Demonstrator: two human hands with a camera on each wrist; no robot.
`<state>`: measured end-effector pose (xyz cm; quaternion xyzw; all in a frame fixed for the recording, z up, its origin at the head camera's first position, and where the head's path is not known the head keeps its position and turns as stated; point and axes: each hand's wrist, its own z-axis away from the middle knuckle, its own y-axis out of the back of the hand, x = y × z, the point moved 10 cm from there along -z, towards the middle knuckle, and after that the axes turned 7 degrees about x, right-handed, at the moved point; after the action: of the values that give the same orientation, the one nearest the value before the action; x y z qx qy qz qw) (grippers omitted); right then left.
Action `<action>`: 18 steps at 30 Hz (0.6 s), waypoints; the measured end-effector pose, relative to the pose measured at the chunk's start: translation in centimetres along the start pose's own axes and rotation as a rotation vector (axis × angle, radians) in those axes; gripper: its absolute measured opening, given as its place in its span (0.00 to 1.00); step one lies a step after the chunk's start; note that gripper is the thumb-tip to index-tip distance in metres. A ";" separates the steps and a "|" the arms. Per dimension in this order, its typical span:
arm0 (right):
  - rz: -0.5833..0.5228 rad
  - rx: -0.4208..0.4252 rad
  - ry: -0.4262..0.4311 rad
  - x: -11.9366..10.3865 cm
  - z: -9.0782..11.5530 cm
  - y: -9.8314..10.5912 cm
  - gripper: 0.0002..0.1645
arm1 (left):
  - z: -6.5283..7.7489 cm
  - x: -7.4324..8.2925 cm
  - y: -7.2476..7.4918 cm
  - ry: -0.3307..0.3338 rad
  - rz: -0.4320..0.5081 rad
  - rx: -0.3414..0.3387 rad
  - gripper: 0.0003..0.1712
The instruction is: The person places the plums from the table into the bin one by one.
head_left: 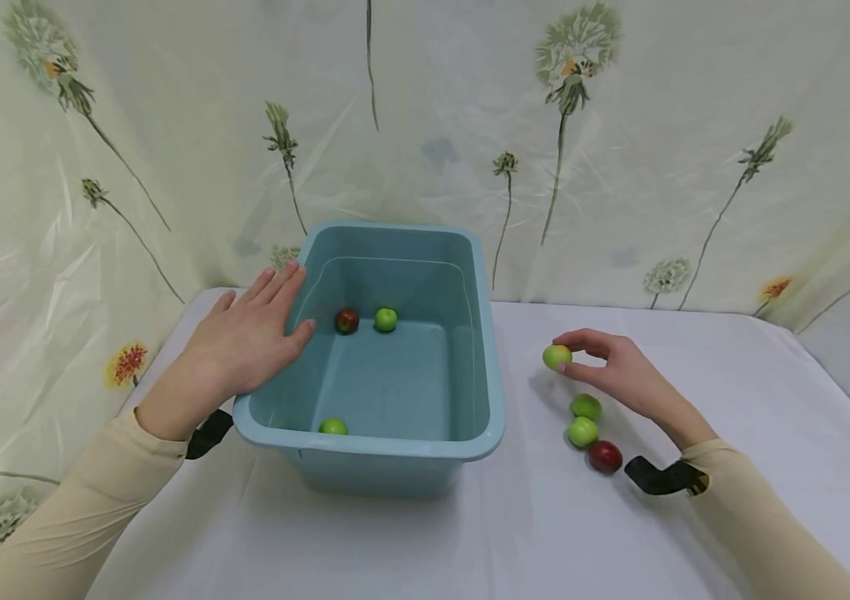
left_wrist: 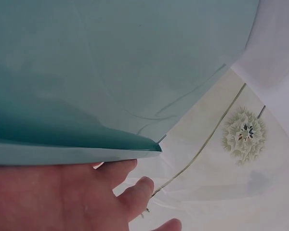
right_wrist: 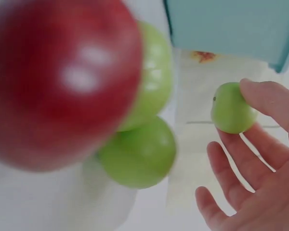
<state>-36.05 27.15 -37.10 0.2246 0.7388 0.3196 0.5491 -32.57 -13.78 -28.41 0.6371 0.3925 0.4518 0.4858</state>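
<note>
Between thumb and fingers, my right hand (head_left: 623,375) pinches a green apple (head_left: 556,357) above the table, to the right of the blue plastic tub (head_left: 387,447). In the right wrist view that green apple (right_wrist: 232,108) sits at the thumb tip. My left hand (head_left: 248,337) rests flat on the tub's left rim, fingers straight; the left wrist view shows its fingers (left_wrist: 135,197) below the rim. Inside the tub lie a dark red apple (head_left: 347,321), a green apple (head_left: 386,319) at the back and another green apple (head_left: 333,427) near the front wall.
Beside the right hand, two green apples (head_left: 584,432) and a red apple (head_left: 605,457) lie in a short row on the white-covered table (head_left: 545,533). A floral sheet (head_left: 425,108) hangs behind the table. Black wrist cameras (head_left: 665,477) stick out below both wrists.
</note>
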 end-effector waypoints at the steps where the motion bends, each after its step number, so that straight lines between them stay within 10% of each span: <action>1: 0.001 0.005 0.007 -0.3 -0.1 0.2 0.22 | 0.0 0.0 0.0 0.000 -0.005 0.000 0.41; 18: -0.057 0.096 0.012 -4.8 -1.1 2.5 0.24 | 0.0 -0.1 -0.1 0.001 -0.020 -0.015 0.42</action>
<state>-35.72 25.35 -31.85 0.2274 0.7626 0.2694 0.5424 -32.61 -13.83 -28.49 0.6292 0.3958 0.4501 0.4949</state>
